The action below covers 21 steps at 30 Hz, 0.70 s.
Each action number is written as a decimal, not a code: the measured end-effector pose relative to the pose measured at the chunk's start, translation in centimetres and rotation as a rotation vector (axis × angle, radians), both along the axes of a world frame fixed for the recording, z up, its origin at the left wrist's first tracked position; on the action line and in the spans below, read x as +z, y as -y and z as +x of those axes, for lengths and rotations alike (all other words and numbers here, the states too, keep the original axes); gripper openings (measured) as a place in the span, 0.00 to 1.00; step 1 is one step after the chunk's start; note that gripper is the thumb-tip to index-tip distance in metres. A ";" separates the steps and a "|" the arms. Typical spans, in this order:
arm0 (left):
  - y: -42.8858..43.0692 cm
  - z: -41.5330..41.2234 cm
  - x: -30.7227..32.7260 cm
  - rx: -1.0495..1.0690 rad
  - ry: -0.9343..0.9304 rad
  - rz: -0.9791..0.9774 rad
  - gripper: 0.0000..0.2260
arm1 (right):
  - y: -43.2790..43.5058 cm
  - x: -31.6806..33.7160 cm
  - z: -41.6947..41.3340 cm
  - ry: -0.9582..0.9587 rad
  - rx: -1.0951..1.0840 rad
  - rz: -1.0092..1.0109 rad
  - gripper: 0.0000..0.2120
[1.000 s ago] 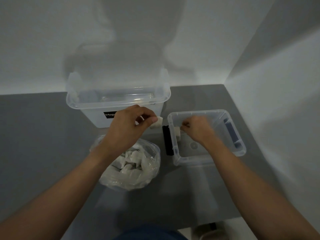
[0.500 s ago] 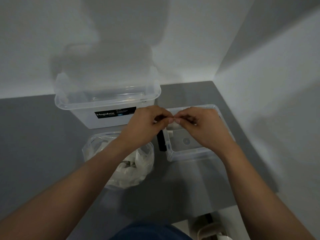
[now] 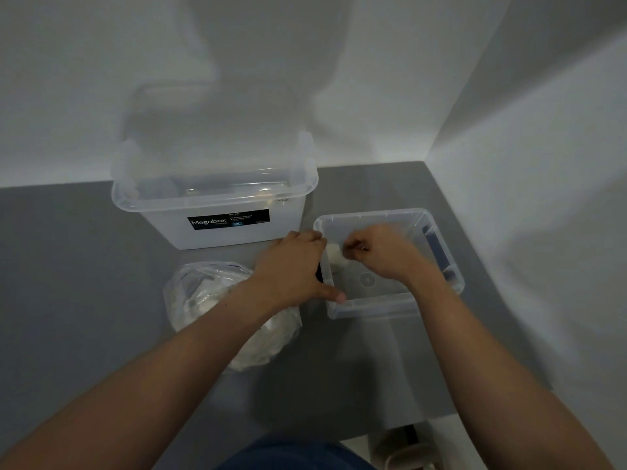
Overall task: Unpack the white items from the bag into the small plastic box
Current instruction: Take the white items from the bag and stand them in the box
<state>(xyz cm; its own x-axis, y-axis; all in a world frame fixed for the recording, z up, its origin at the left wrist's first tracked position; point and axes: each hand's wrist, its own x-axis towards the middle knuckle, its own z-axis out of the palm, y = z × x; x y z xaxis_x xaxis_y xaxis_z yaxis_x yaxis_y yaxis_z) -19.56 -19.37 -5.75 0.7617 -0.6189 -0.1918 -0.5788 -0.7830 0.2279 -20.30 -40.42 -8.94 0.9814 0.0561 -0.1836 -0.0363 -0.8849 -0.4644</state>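
Right hand (image 3: 383,254) pinches white item (image 3: 335,256), just left of its fingertips, inside small plastic box (image 3: 368,312); left hand (image 3: 291,266) grip indeterminable.

Left hand (image 3: 291,269) and right hand (image 3: 380,252) crowd the small plastic box (image 3: 369,308) on its left; its right half lies open.

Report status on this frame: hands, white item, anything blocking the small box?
Left hand against small box left wall, grip unclear. Right hand inside box, seems to pinch white item. Bag beside box, more white items inside. Nothing blocking.
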 end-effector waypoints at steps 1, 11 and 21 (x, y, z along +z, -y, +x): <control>0.1 0.0 0.0 0.000 0.017 0.013 0.45 | -0.1 -0.6 0.4 -0.044 0.024 -0.016 0.06; 0.2 0.0 0.2 -0.031 0.048 0.070 0.45 | -1.9 -3.5 3.2 -0.099 -0.045 -0.244 0.08; -7.2 -0.4 3.4 0.136 0.153 -0.571 0.19 | -2.9 1.4 -2.2 0.200 -0.307 0.093 0.08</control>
<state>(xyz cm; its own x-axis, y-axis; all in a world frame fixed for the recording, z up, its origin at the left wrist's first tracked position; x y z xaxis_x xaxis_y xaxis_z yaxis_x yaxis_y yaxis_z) -19.99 -12.17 -2.36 0.8338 -0.4871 0.2598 -0.5416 -0.6307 0.5557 -22.46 -37.54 -7.53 0.9710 -0.2389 0.0058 -0.1935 -0.8004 -0.5673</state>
